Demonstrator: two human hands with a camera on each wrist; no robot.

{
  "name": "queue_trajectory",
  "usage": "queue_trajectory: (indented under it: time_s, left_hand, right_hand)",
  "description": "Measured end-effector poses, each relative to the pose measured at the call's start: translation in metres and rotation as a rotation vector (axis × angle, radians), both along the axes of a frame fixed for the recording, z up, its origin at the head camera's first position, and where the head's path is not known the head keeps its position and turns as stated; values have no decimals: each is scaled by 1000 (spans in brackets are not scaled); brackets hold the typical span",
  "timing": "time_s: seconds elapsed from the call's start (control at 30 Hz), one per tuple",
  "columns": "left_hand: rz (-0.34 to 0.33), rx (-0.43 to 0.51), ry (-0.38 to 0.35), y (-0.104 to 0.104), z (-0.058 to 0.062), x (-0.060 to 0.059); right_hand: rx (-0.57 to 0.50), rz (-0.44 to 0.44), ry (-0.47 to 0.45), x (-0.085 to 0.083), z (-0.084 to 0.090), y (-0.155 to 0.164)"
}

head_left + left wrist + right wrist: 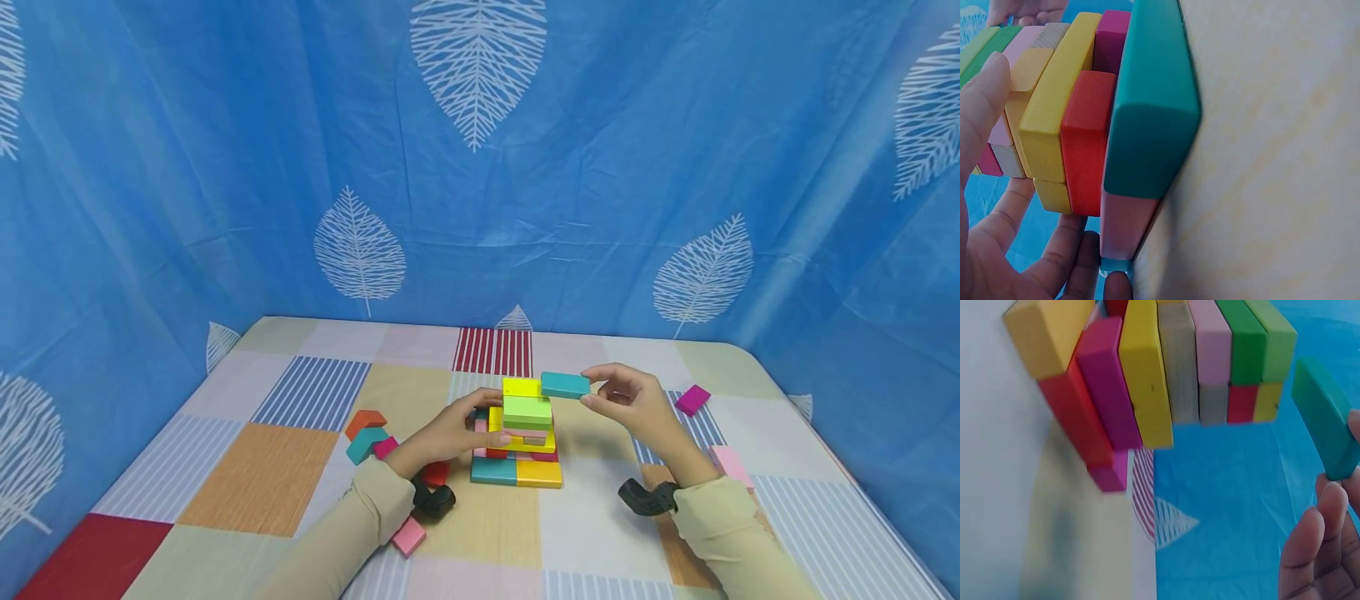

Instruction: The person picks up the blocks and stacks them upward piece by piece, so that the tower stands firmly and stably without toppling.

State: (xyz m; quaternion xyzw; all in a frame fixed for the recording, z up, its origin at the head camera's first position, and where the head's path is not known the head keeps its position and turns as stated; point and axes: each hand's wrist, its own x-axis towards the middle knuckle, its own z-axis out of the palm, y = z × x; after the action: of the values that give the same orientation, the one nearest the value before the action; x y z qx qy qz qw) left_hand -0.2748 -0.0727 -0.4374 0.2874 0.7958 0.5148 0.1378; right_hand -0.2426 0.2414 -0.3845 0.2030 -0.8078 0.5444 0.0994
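Note:
A tower of coloured wooden blocks (527,412) stands on the table, wide at its base, with light green and yellow blocks on top. My left hand (453,429) cups its left side, thumb on the near face and fingers along the side and far face. Between thumb and fingertips my right hand (630,406) pinches a teal block (566,385) by its right end. That block is held level beside the top yellow block (521,387), its left end overlapping it in the head view. In the right wrist view, the teal block (1325,419) is apart from the light green block (1275,337).
Loose orange (365,422), teal (365,445), magenta, red and pink blocks (409,537) lie around the left forearm. To the right are a magenta block (692,400) and a pink block (731,465). A patchwork cloth covers the table; blue curtain (480,208) surrounds it.

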Motion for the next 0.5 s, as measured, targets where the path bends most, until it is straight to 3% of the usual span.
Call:
queue_trajectory:
  time_s: [0.5]
  left_hand:
    - [-6,12,1,0,0,-1]
  right_hand:
    - [-40,0,-130,-14,-3,-43]
